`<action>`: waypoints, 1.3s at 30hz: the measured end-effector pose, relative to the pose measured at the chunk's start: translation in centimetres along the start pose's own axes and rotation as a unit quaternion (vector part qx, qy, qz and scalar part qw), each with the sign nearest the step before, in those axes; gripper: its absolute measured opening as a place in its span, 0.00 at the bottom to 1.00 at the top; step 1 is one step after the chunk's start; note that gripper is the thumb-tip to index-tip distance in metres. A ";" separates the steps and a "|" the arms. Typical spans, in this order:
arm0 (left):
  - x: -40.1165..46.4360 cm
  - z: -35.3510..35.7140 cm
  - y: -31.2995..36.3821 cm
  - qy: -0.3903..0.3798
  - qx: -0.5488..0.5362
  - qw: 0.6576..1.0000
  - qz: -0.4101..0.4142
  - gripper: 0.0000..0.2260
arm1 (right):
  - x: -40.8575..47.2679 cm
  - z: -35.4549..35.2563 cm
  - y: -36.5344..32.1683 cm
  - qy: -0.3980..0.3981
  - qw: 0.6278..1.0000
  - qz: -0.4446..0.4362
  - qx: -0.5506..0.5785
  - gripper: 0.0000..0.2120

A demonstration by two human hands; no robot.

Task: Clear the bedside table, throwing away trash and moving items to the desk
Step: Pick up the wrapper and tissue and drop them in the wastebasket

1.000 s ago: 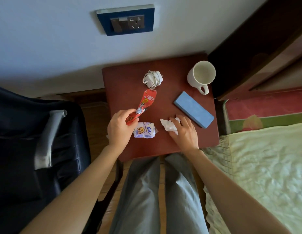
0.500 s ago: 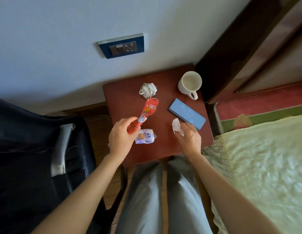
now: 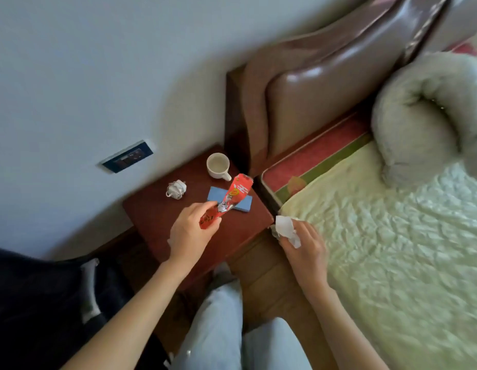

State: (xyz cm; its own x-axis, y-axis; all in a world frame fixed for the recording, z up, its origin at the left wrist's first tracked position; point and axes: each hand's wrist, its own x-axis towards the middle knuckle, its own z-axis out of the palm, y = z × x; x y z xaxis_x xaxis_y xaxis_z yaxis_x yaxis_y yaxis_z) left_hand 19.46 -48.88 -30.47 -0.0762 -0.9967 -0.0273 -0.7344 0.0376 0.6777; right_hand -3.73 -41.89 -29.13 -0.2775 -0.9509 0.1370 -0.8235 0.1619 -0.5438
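Head view: the left hand [image 3: 190, 231] pinches a red wrapper [image 3: 226, 201] above the counter [image 3: 152, 217]; the right hand [image 3: 304, 247] grips a crumpled tissue [image 3: 285, 228] off the counter's edge, beside the bed [image 3: 392, 236]; mug [image 3: 218, 165], coiled cable [image 3: 176, 188] and blue box [image 3: 245, 205] rest on the counter.

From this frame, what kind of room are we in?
Most likely a bedroom: a bed with a quilted cover and padded headboard, a small wooden bedside table beside it holding a mug, and a wall socket above.
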 end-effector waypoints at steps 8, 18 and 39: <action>-5.5 2.4 11.4 -0.074 -0.005 0.983 0.168 0.15 | -10.4 -13.1 3.8 0.149 0.986 0.054 -0.051 0.22; -24.4 9.2 24.3 -0.283 -0.047 0.900 0.327 0.18 | -36.3 -24.5 9.3 0.312 0.912 0.207 -0.167 0.21; -58.8 29.5 45.9 -0.562 -0.020 0.612 0.556 0.15 | -71.1 -35.9 18.5 0.448 0.632 0.580 -0.252 0.16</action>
State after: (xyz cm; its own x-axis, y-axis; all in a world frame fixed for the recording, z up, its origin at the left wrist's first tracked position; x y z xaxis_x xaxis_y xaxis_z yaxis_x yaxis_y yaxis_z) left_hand -29.71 13.55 -19.46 -0.9460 0.3241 -0.0063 0.2088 0.6241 0.7529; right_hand -17.01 38.19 -19.15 -0.8225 0.3784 0.4247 0.2006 0.8916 -0.4059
